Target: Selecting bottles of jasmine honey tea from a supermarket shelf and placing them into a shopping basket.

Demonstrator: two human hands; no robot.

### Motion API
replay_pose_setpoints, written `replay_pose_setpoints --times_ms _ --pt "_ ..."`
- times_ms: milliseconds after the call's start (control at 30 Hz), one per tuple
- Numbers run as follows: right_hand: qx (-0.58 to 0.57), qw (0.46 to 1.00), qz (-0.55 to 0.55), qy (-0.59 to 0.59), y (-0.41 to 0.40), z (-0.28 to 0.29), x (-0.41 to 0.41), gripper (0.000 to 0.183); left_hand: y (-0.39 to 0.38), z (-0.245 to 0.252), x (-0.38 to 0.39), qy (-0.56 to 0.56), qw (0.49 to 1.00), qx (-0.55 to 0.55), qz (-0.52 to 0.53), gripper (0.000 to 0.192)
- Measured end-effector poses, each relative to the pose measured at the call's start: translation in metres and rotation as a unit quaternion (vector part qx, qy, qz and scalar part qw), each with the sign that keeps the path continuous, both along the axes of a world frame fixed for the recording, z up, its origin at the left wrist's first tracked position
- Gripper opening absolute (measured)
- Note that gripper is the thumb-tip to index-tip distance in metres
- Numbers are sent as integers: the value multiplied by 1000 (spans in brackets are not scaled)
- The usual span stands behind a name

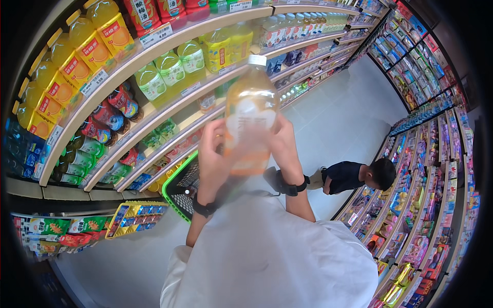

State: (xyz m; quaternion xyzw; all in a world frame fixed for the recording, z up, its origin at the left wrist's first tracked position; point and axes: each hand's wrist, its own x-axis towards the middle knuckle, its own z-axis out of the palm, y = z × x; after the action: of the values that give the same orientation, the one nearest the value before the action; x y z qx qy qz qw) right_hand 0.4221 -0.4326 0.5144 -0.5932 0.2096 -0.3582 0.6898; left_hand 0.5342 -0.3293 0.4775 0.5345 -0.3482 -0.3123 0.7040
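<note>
A large plastic bottle of amber drink [252,119] with a white cap stands upright before my chest, its lower part blurred. My left hand [215,150] is around its left side and my right hand [283,144] around its right side; some fingers are hidden or blurred. Each wrist wears a black band. Below and to the left of the bottle is a black mesh shopping basket with a green rim [169,173], partly hidden by my left forearm. Beyond the bottle are shelves with green-labelled bottles [169,71] and yellow-labelled bottles [217,50].
Drink shelves [158,34] curve along the left and far side. Orange drink bottles [90,48] fill the upper left. A person in dark clothes [344,177] stands at the right by shelves of packaged goods [404,204]. A snack rack [134,219] is at lower left.
</note>
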Motion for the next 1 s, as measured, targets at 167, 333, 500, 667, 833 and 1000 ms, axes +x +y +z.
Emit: replay_pose_setpoints --times_ms 167,333,500,667,833,1000 --pt "-42 998 -34 31 -1 -7 -2 36 0 0 -1 19 999 -41 -10 59" --pt "-94 994 -41 24 -3 -15 -9 29 4 -5 -2 65 996 -67 -18 55" --pt "-73 997 -6 -40 2 -19 -8 32 11 -7 -3 81 994 -63 -38 60" --pt "40 996 57 -65 -20 -81 -25 41 12 -12 -2 106 986 -114 -66 46" --pt "66 974 164 -140 -9 -59 -23 52 14 -19 -3 115 983 -98 -100 55" --pt "88 984 99 -122 -5 -59 -20 57 13 -11 -6 95 985 -110 -89 53"
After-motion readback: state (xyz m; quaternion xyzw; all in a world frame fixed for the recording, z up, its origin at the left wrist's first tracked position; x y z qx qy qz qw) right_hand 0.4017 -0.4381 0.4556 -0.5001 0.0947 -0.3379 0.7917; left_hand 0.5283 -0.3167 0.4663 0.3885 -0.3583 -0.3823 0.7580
